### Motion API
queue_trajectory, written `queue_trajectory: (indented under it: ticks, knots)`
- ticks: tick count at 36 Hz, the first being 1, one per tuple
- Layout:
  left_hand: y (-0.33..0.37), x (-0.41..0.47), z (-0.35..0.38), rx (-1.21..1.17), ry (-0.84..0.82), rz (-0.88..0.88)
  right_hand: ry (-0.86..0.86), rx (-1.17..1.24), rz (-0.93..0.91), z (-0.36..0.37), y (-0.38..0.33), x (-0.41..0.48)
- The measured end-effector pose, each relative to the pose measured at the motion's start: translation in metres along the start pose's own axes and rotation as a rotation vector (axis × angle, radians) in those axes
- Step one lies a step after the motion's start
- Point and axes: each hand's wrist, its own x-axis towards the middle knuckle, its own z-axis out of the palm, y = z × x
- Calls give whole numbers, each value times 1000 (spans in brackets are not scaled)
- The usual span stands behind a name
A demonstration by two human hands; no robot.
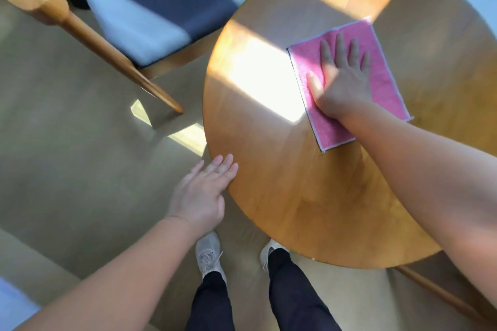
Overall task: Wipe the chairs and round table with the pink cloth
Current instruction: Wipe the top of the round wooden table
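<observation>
Hard sunlight crosses the round honey-coloured wooden desk [309, 196] in a slanting band, burning to white glare beside the square pink cloth [382, 83]; the rest lies in soft shade. The wooden chair with its dark blue cushion [150, 8] is motion-blurred, and the wide lens swells both forearms [430, 196].

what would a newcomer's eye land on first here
The pink cloth stands out most, spread flat on the round table, right of centre, under the open right hand. Beside it on the left, a bright patch of sunlight glares on the wood. The left hand touches the table's near left edge with straight fingers, and a chair stands at upper left.
</observation>
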Motion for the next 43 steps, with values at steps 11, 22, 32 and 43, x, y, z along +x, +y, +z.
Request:
queue_trajectory:
  ticks: [11,22,32,43]
  knots:
    - [-4,1,-3,63,6,103,-32,21,-98,27,-68,-79]
    - [-55,-23,-22,110,41,223,-120,64,51,70,-94,-221]
    - [-74,-35,-29,132,-1,250,-151,66,286,80,-121,-245]
    - [-103,-31,-36,157,27,258,-133,55,67,58,-159,-172]
